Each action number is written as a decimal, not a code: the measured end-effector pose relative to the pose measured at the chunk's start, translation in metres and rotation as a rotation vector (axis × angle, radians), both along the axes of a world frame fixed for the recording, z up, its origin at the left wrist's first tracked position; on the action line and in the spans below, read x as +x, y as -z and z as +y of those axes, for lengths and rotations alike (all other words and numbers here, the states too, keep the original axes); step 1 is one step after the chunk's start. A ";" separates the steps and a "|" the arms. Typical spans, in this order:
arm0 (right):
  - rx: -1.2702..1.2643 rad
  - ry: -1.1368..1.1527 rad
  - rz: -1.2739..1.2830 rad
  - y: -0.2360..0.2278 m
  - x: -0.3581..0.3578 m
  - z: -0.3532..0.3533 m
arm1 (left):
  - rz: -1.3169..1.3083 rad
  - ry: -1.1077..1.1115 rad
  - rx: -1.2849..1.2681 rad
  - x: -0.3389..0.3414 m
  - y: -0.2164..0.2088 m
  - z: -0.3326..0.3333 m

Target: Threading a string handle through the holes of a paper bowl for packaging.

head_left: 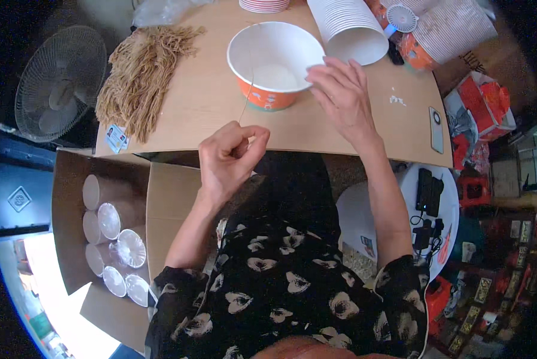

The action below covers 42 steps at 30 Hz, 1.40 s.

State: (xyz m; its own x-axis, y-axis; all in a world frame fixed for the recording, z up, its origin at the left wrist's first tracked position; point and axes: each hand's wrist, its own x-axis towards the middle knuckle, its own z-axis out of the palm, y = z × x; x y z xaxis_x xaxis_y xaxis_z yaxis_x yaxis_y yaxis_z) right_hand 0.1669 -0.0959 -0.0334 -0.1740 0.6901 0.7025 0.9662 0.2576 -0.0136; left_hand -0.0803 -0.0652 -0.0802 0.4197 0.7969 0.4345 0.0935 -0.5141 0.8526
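Note:
My left hand [232,154] is closed in a pinch in front of the desk's near edge. From it a thin tan strand [246,99] runs up across the front of a large paper bowl [262,99], white inside and orange outside, standing upright on the desk. My right hand [343,99] is at the bowl's right rim, fingers stretched out and slightly blurred. I cannot tell whether it touches the rim. To the left lies a thick bundle of tan strands [145,75], like cut twine.
Stacked white paper bowls [355,45] lie behind. A small handheld fan [401,19] rests by more stacks. A phone [436,128] and card [117,138] lie near the desk's edges. Below left, a cardboard box [172,200] holds clear cups [131,248]. A large fan [59,90] stands left.

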 end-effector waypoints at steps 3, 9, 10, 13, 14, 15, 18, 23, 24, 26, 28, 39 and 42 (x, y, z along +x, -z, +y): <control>-0.098 -0.070 0.112 0.003 -0.016 -0.012 | -0.077 -0.077 -0.042 0.014 0.006 0.003; -0.142 -0.063 0.267 0.002 -0.060 -0.021 | -0.327 -0.119 -0.278 0.031 0.024 0.008; -0.146 -0.049 0.280 0.002 -0.060 -0.020 | -0.357 -0.111 -0.315 0.032 0.025 0.008; -0.212 -0.037 0.307 0.002 -0.060 -0.020 | -0.374 -0.099 -0.344 0.031 0.027 0.008; -0.214 -0.038 0.304 0.001 -0.060 -0.019 | -0.390 -0.094 -0.337 0.031 0.027 0.009; -0.237 -0.037 0.315 0.001 -0.060 -0.019 | -0.392 -0.097 -0.340 0.031 0.027 0.009; -0.291 -0.053 0.350 -0.004 -0.062 -0.020 | -0.418 -0.079 -0.354 0.032 0.023 0.009; -0.358 -0.107 0.494 -0.011 -0.055 -0.018 | -0.377 -0.085 -0.386 0.032 0.025 0.012; -0.362 -0.109 0.529 -0.011 -0.052 -0.016 | -0.377 -0.082 -0.387 0.033 0.024 0.012; -0.366 -0.108 0.564 -0.013 -0.049 -0.013 | -0.374 -0.084 -0.394 0.034 0.021 0.012; -0.403 -0.113 0.592 -0.016 -0.049 -0.007 | -0.379 -0.089 -0.405 0.032 0.021 0.013; -0.623 -0.116 0.529 -0.025 -0.038 0.010 | -0.380 -0.079 -0.429 0.035 0.017 0.015; -0.742 -0.148 0.540 -0.032 -0.038 0.016 | -0.396 -0.069 -0.419 0.037 0.018 0.015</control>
